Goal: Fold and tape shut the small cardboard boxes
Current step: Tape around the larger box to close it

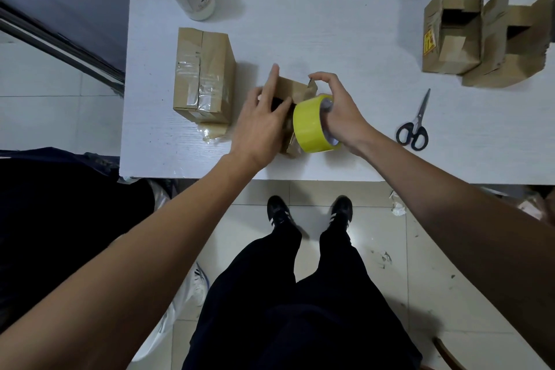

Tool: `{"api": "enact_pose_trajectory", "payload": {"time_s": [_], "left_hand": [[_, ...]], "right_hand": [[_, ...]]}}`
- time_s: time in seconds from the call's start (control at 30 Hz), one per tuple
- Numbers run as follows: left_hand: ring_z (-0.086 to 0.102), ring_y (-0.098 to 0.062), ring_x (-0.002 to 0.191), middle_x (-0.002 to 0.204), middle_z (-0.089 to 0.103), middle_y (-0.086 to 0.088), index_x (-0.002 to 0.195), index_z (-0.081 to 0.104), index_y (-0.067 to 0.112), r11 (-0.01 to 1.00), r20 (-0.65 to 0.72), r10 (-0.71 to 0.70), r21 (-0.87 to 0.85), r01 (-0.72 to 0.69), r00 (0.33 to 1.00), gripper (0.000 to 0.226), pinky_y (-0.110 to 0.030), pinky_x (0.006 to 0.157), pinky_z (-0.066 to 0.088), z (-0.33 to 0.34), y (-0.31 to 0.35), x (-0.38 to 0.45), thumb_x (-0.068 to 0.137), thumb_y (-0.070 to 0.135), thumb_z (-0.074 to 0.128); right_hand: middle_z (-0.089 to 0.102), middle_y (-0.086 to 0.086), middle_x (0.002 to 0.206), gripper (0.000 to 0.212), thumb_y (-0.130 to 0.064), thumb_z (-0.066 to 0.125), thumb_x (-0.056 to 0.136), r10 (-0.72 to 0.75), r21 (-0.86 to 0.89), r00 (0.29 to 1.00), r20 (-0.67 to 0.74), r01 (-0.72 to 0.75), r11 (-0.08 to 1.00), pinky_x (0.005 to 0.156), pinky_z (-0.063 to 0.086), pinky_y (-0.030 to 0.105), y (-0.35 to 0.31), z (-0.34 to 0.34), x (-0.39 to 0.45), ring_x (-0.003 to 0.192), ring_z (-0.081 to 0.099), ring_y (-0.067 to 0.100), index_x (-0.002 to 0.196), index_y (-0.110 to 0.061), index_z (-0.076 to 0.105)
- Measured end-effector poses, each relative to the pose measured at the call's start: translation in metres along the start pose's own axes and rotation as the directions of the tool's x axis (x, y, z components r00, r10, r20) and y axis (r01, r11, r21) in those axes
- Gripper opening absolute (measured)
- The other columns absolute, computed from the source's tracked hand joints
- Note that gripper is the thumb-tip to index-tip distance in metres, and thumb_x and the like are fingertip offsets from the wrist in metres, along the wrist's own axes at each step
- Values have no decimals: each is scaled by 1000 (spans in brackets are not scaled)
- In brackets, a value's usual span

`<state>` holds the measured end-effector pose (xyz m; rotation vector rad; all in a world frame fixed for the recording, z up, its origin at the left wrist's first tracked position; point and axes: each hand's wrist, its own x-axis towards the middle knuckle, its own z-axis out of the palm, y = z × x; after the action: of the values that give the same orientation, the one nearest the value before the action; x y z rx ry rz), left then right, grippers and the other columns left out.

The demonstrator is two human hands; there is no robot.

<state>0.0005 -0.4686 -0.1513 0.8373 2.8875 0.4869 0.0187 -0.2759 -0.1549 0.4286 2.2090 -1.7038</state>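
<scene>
Right hand (338, 112) has fingers hooked through the yellow tape roll (315, 125), thumb and forefinger pinching the far flap of the small box (292, 93). Left hand (264, 117) lies flat, fingers straight, pressing the box's left flap. Box looks still open, partly hidden. Advice: close flaps flush, then tape across. Taped box (204, 75) sits left of it, scissors (416, 125) right.
</scene>
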Motion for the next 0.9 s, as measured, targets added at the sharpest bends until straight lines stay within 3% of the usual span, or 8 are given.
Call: {"api": "enact_pose_trajectory", "payload": {"time_s": [0.1, 0.17, 0.23, 0.3, 0.37, 0.57, 0.73, 0.9], "left_hand": [[53, -35, 127, 168, 14, -19, 162, 27, 18, 964, 53, 28, -266, -13, 998, 72, -41, 95, 52, -1, 9, -1, 96, 4, 53], [56, -28, 123, 161, 33, -11, 159, 33, 20, 935, 54, 52, -352, -30, 997, 74, -42, 91, 56, 3, 10, -6, 91, 2, 53], [57, -20, 123, 146, 53, 2, 154, 39, 16, 896, 19, -28, -443, 33, 999, 65, -36, 101, 52, 1, 12, -10, 91, 5, 48], [58, -14, 121, 137, 59, 5, 148, 46, 8, 871, -44, -85, -488, 53, 995, 49, -27, 105, 45, 2, 9, -7, 99, 5, 44], [60, -24, 119, 134, 64, -3, 140, 56, 8, 912, -56, -57, -409, 29, 997, 40, -39, 103, 44, 6, 3, -3, 100, 9, 53], [41, -38, 121, 154, 45, -2, 133, 62, 40, 976, -16, -169, -145, 165, 985, 48, -42, 90, 37, 15, 3, -11, 90, 46, 44], [41, -43, 116, 163, 22, -19, 130, 66, 29, 912, 88, -281, -286, 295, 956, 45, -46, 106, 38, 22, 26, -17, 90, 44, 51], [39, -35, 112, 160, 18, -10, 115, 70, 29, 900, 145, -237, -340, 273, 961, 28, -33, 97, 39, 31, 48, -28, 92, 44, 69]], "right_hand": [[67, 3, 103, 53, -4, 45, 99, 35, 43, 999, 5, -35, 998, 72, 59, 28, -4, 2, -4, 89, 69, 14, 143, -34, 51], [66, 3, 113, 54, -8, 46, 95, 57, 54, 998, -2, -57, 997, 79, 59, 30, -4, 0, -6, 100, 68, 15, 143, -34, 52], [63, 8, 128, 60, -8, 47, 91, 87, 61, 996, -6, -86, 994, 87, 59, 33, -4, 0, -7, 114, 65, 21, 144, -36, 52], [64, 7, 129, 58, -1, 49, 97, 115, 119, 993, -11, -113, 986, 80, 60, 33, -3, 2, -9, 112, 67, 21, 144, -34, 54], [68, 4, 119, 54, 1, 52, 99, 134, 210, 991, -21, -127, 969, 66, 58, 29, -4, 4, -10, 98, 70, 18, 142, -32, 56], [65, -2, 95, 22, -12, 59, 96, 160, 361, 986, -50, -131, 923, 52, 49, 24, -17, 9, -23, 74, 61, 16, 116, -20, 61], [65, 0, 81, 15, -4, 59, 96, 136, 425, 987, -80, -89, 901, 56, 49, 25, -38, -1, -40, 68, 62, 16, 95, -18, 65], [65, -7, 74, 21, -2, 61, 79, 27, 268, 992, -121, 6, 963, 67, 49, 28, -57, -24, -59, 72, 61, 13, 87, -21, 68]]}}
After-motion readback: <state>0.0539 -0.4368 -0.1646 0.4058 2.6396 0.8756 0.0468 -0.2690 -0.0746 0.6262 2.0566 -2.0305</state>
